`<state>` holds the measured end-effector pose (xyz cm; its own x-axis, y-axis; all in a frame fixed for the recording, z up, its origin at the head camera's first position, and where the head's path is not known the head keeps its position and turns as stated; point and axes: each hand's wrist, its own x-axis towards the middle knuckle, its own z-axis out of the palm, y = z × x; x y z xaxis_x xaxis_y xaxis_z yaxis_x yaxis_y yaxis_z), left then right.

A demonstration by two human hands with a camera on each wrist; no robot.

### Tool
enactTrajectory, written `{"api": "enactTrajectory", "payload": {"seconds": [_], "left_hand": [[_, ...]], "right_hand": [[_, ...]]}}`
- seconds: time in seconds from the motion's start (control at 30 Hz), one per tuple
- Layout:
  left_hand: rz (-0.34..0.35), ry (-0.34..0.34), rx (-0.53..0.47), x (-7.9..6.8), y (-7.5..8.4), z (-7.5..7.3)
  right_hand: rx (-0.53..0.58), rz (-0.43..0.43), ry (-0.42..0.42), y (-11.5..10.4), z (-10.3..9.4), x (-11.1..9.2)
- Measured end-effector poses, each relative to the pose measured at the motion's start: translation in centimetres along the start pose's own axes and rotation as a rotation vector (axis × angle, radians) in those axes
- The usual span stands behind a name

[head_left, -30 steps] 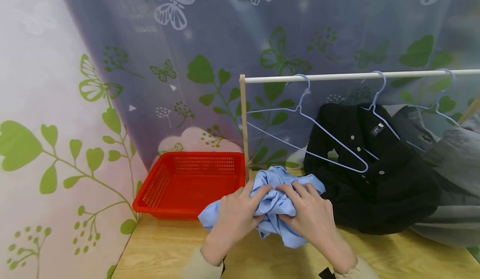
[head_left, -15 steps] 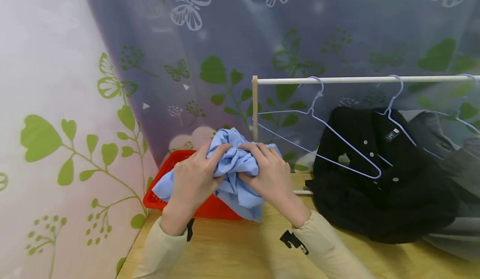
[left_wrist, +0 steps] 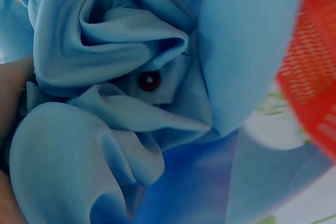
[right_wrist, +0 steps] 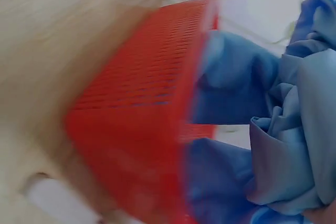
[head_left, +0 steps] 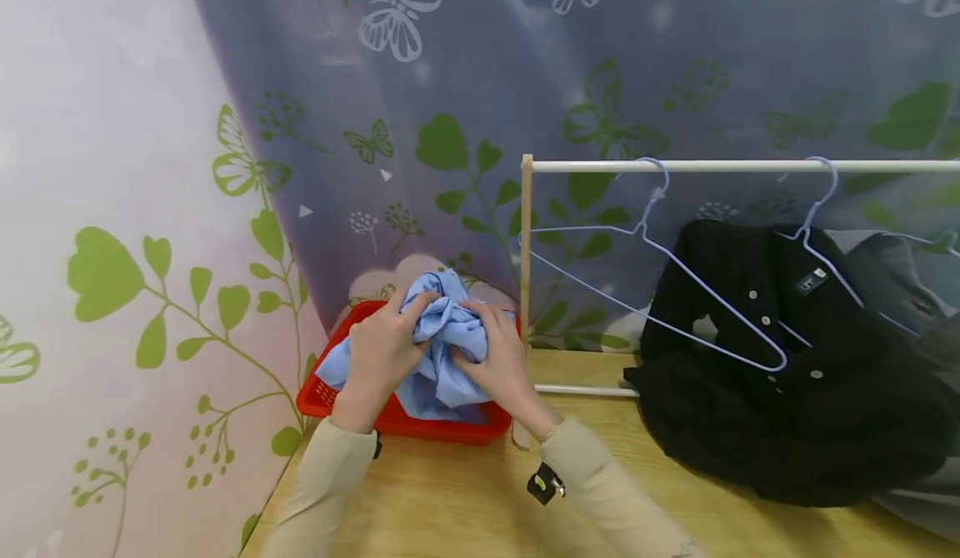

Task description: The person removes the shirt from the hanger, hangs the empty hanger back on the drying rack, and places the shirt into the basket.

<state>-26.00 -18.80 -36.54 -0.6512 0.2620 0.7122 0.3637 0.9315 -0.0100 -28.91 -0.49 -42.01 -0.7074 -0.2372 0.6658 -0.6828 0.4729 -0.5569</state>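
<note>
A crumpled light blue garment (head_left: 442, 374) is bunched between both hands, over and partly inside the red plastic basket (head_left: 450, 433). My left hand (head_left: 381, 354) grips its left side, and my right hand (head_left: 498, 362) grips its right side with the thumb toward the middle. In the left wrist view, a dark button shows among the folds of the garment (left_wrist: 121, 51). From the right wrist, the cloth (right_wrist: 283, 145) hangs past the rim of the basket (right_wrist: 136, 108). Most of the basket's inside is hidden by cloth and hands.
Right of the basket stands a clothes rack with a white rail (head_left: 720, 166) and a wooden post (head_left: 527, 249). A bare lilac hanger (head_left: 705, 291) hangs from it. Farther right are a black buttoned garment (head_left: 735, 424) and grey clothing (head_left: 892, 270). Wooden tabletop (head_left: 442, 500) lies in front.
Both hands have carried the blue garment left from in front of the rack's post and lowered it into the red basket. The view has also shifted left.
</note>
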Motion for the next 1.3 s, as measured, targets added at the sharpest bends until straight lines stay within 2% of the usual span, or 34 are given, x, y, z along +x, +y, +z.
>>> {"api": "enactTrajectory", "payload": {"seconds": [0.17, 0.3, 0.5, 0.6, 0.7, 0.77, 0.87, 0.97, 1.07, 1.13, 1.2, 1.3], "left_hand": [[-0.010, -0.058, 0.015, -1.5, -0.3, 3.8], [-0.048, -0.137, 0.029, -2.5, -0.3, 6.1], [-0.120, -0.372, 0.035, -4.0, -0.4, 8.4], [-0.134, -0.508, 0.015, -4.9, -0.7, 9.0], [-0.143, -0.623, -0.043, -5.6, -1.2, 9.5], [-0.149, -0.666, -0.083, -5.9, -1.6, 9.6], [-0.168, -0.688, -0.127, -5.9, -2.3, 9.2], [-0.192, -0.684, -0.165, -5.8, -3.0, 7.9], [-0.275, -0.643, -0.185, -6.0, -3.7, 6.3], [-0.363, -0.619, -0.162, -6.2, -3.8, 5.3], [-0.444, -0.596, -0.086, -6.6, -3.9, 4.8], [-0.510, -0.619, 0.002, -7.2, -3.5, 4.9]], "right_hand": [[0.007, 0.055, -0.086, 2.6, 1.9, -2.0], [-0.051, 0.062, -0.185, 4.3, 3.0, -3.3], [-0.305, 0.012, -0.479, 5.4, 3.5, -4.9], [-0.406, -0.020, -0.573, 5.3, 3.6, -5.0], [-0.462, -0.018, -0.629, 5.1, 3.6, -4.9], [-0.475, -0.009, -0.638, 5.1, 3.6, -4.8], [-0.482, -0.002, -0.634, 5.2, 3.7, -4.6], [-0.466, -0.001, -0.628, 5.3, 3.9, -4.7], [-0.437, 0.013, -0.626, 5.2, 4.2, -4.8], [-0.438, 0.000, -0.609, 5.5, 4.4, -5.0], [-0.442, -0.012, -0.582, 5.7, 4.5, -5.1], [-0.466, -0.038, -0.543, 5.9, 4.6, -5.3]]}}
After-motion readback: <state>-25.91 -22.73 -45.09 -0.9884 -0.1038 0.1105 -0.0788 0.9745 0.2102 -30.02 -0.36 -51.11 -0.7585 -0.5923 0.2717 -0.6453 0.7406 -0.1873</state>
